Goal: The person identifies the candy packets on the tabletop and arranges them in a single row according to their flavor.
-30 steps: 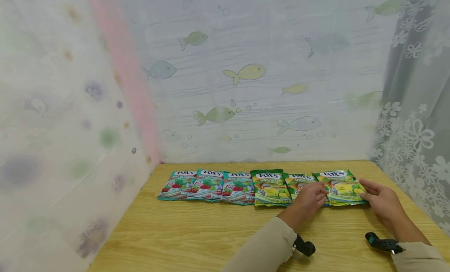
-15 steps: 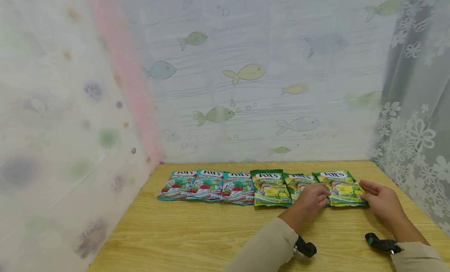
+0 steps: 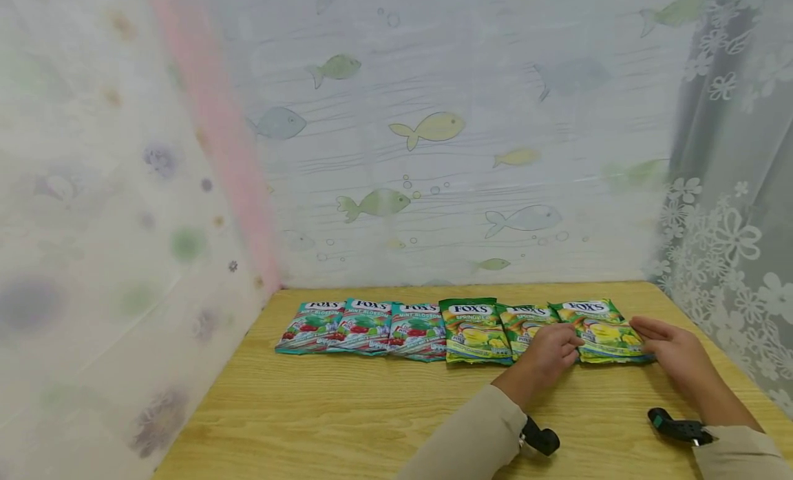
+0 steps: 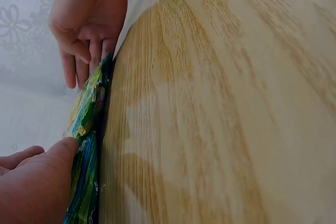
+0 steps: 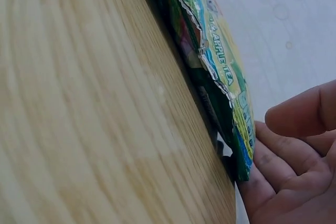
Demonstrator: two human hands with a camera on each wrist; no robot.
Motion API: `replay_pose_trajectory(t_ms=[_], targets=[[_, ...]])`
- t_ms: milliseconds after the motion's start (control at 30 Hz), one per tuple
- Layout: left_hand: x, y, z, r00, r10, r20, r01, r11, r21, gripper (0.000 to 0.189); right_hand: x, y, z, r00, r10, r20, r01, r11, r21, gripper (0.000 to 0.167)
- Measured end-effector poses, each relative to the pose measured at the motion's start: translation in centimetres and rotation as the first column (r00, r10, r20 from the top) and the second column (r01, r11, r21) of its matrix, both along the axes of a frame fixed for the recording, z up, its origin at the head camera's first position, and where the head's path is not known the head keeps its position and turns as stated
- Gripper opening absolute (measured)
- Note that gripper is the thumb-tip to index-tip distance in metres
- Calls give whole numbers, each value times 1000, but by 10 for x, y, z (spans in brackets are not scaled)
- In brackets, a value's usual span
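Note:
Six-odd Fox's candy bags lie in one overlapping row. At its right end is a green-and-yellow candy bag [image 3: 610,335], flat on the table, with a crimped lower edge. My left hand [image 3: 545,356] is at that bag's left edge, over the neighbouring green candy bag [image 3: 523,321]; in the left wrist view its thumb [image 4: 60,156] touches the wrapper and the fingers stay apart from the thumb. At the bag's right edge my right hand [image 3: 678,352] lies palm inward, fingers extended along the side. The right wrist view shows its thumb [image 5: 296,111] lifted off the wrapper.
Another green candy bag [image 3: 473,332] and several teal mint candy bags [image 3: 365,328] continue the row leftward on the wooden table [image 3: 347,411]. Behind stands a fish-print curtain [image 3: 434,191]; a floral lace curtain [image 3: 719,232] hangs at the right.
My right thumb has come away from the bag's right edge, and the right hand has shifted slightly right. The left hand stays almost where it was. The head view has moved a little.

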State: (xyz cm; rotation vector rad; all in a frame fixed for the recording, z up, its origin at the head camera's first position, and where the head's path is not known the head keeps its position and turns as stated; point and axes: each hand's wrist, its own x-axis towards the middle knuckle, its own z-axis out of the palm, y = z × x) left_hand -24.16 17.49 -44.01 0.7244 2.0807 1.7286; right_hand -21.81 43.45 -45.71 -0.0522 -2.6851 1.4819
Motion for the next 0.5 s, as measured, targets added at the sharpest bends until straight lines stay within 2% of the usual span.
replay_pose_trajectory(t_ms=[67, 100, 167, 200, 267, 300, 333, 400, 433, 467, 500], targets=[[0, 0, -1, 1000, -3, -10, 3, 1000, -10, 25, 0, 2, -2, 1000, 22, -16, -23, 999, -45, 60], [0, -1, 0, 998, -8, -62, 5, 999, -53, 25, -1, 3, -2, 999, 31, -24, -32, 998, -61, 61], [0, -2, -1, 994, -16, -105, 7, 996, -84, 25, -1, 5, -4, 999, 41, -26, -43, 996, -78, 62], [0, -3, 0, 984, -28, -177, 2, 989, -145, 26, -1, 5, -4, 999, 43, -22, -45, 996, -80, 63], [0, -4, 0, 980, -35, -195, 4, 988, -157, 27, -1, 7, -5, 999, 41, -16, -42, 997, -70, 63], [0, -4, 1, 973, -43, -226, 0, 983, -184, 27, -1, 9, -5, 999, 43, -9, -43, 997, -66, 63], [1, -6, 2, 958, -56, -281, -11, 973, -232, 27, -1, 10, -5, 999, 44, -5, -44, 996, -71, 63], [1, -9, 4, 912, -90, -400, -51, 943, -328, 28, -1, 12, -5, 998, 55, 8, -54, 994, -94, 63], [1, -11, 4, 906, -98, -413, -51, 941, -335, 27, -1, 13, -5, 998, 62, 10, -60, 991, -119, 64], [1, -14, 6, 875, -119, -470, -78, 922, -379, 27, -2, 13, -5, 997, 70, 13, -67, 986, -152, 64], [1, -16, 6, 856, -132, -500, -92, 913, -398, 27, -2, 14, -5, 997, 81, 16, -77, 979, -189, 65]])
